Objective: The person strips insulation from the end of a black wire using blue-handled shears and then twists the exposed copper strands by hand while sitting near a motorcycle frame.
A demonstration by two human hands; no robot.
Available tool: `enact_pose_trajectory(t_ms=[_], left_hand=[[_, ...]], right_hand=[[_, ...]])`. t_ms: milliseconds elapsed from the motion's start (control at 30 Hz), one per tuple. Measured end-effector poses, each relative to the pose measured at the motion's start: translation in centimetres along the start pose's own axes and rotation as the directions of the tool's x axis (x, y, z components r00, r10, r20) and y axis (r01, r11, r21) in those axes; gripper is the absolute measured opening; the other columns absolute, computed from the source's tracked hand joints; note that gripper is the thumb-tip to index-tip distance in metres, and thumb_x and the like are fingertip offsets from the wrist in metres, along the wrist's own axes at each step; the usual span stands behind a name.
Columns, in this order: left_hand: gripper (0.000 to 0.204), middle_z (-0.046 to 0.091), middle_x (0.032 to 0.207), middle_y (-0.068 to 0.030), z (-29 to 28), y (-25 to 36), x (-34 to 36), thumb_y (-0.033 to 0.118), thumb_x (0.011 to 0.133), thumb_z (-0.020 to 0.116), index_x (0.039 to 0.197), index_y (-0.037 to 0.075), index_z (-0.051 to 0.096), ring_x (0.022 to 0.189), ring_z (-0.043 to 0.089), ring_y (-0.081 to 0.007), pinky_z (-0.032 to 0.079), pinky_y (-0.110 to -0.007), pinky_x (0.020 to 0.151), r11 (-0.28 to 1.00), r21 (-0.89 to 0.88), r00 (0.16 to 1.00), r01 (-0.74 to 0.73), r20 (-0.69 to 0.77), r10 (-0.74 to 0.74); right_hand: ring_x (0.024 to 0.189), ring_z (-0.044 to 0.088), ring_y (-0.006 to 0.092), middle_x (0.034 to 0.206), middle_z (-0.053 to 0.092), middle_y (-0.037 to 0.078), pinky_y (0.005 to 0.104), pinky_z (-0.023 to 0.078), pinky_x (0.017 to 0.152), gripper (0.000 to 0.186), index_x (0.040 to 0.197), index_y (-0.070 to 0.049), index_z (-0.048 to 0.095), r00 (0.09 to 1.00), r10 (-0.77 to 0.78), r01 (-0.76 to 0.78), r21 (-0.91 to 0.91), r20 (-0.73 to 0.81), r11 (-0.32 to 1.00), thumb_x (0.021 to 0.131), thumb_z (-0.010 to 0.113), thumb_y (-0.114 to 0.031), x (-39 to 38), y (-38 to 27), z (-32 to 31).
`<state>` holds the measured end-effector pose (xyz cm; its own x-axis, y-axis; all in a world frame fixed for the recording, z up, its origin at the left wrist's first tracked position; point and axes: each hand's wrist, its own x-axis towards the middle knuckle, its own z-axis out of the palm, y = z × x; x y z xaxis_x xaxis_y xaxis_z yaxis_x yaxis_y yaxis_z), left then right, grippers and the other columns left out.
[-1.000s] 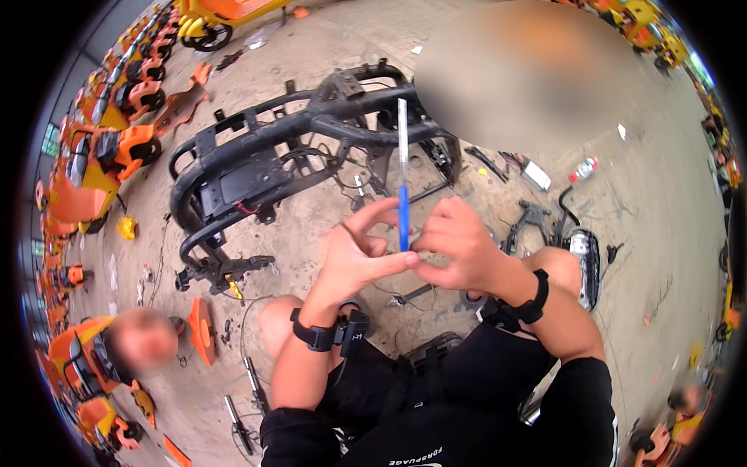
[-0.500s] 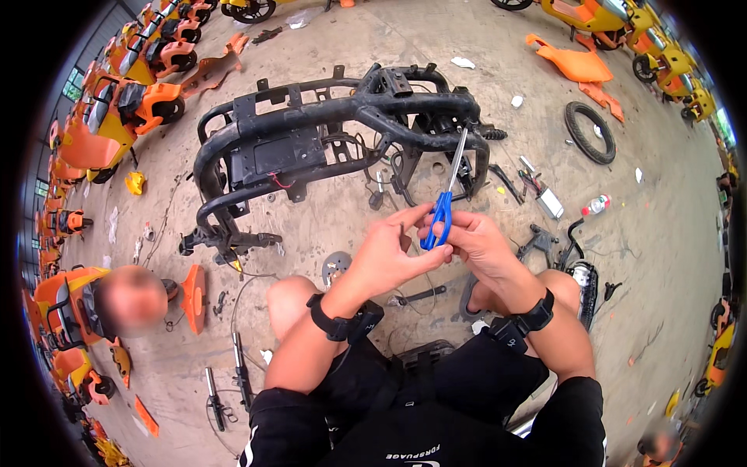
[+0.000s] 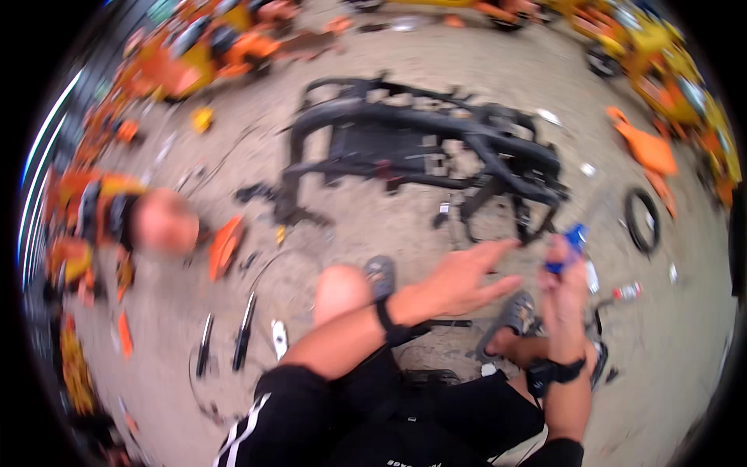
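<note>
My right hand (image 3: 564, 272) is closed round a blue-handled tool (image 3: 576, 237). Blur hides its long thin metal shaft, so its exact kind does not show. To the left, my left hand (image 3: 463, 276) is held out with its fingers apart and nothing in them. Just beyond both hands, a bare black scooter frame (image 3: 373, 113) lies on the concrete floor, with a dark flat panel (image 3: 377, 148) inside its tubes.
Two black and silver shock absorbers (image 3: 245, 335) (image 3: 205, 346) lie at the left. At the right are a black tyre (image 3: 642, 220), an orange body panel (image 3: 646, 148) and a bottle (image 3: 627, 291). Yellow and orange scooters (image 3: 179, 70) line the edges. A person (image 3: 163, 222) is at the left.
My hands have parted: the right has moved right with the blue-handled tool, and the left has let go and opened. The view has swung, shifting the frame rightward and blurring the scene.
</note>
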<state>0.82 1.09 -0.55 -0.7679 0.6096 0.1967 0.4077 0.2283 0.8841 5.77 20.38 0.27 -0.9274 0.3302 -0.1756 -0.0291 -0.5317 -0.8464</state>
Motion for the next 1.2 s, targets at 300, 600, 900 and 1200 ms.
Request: enact_pose_trajectory(t_ms=[300,600,900,1200], left_hand=[[0.061,0.062,0.092,-0.0050,2.6,-1.6,0.4,0.040,0.073,0.078,0.112,-0.002,0.055,0.078,0.055,-0.0108,0.046,-0.028,0.070,0.799,-0.591,0.994,0.113,0.060,-0.096],[0.031,0.060,0.068,-0.0024,0.9,-1.6,2.3,0.025,0.070,0.079,0.075,0.002,0.059,0.063,0.052,-0.0081,0.046,-0.027,0.060,0.769,-0.627,0.952,0.124,-0.142,-0.270],[0.074,0.065,0.072,-0.0161,2.7,-2.4,3.3,0.067,0.051,0.077,0.073,-0.003,0.066,0.065,0.066,-0.0248,0.053,-0.034,0.066,0.960,-0.142,0.967,0.243,-0.040,-0.251],[0.070,0.063,0.066,-0.0106,2.1,-2.6,1.9,0.070,0.052,0.072,0.059,0.001,0.063,0.064,0.063,-0.0216,0.051,-0.032,0.061,0.965,-0.107,0.971,0.238,0.058,-0.233]], right_hand=[[0.081,0.058,0.0092,0.093,0.066,0.004,0.0219,0.047,0.071,0.030,0.120,0.006,0.058,0.943,0.006,0.242,-0.700,0.332,0.672,0.094,0.057,-0.010,-0.9,2.8,-0.8],[0.081,0.059,0.0190,0.105,0.068,0.007,0.0260,0.048,0.078,0.031,0.105,-0.002,0.069,0.428,-0.846,0.785,-0.594,0.318,0.174,0.098,0.043,-0.018,-3.0,-5.1,-0.3],[0.083,0.059,0.0190,0.107,0.066,0.008,0.0266,0.048,0.079,0.031,0.106,-0.001,0.067,0.120,-0.297,0.958,-0.033,0.947,0.284,0.097,0.044,-0.020,-14.3,-0.9,11.5],[0.086,0.058,0.0190,0.109,0.064,0.009,0.0272,0.047,0.080,0.032,0.107,0.000,0.065,0.170,-0.093,0.875,-0.107,0.981,0.471,0.097,0.044,-0.022,-15.0,3.5,14.5]])
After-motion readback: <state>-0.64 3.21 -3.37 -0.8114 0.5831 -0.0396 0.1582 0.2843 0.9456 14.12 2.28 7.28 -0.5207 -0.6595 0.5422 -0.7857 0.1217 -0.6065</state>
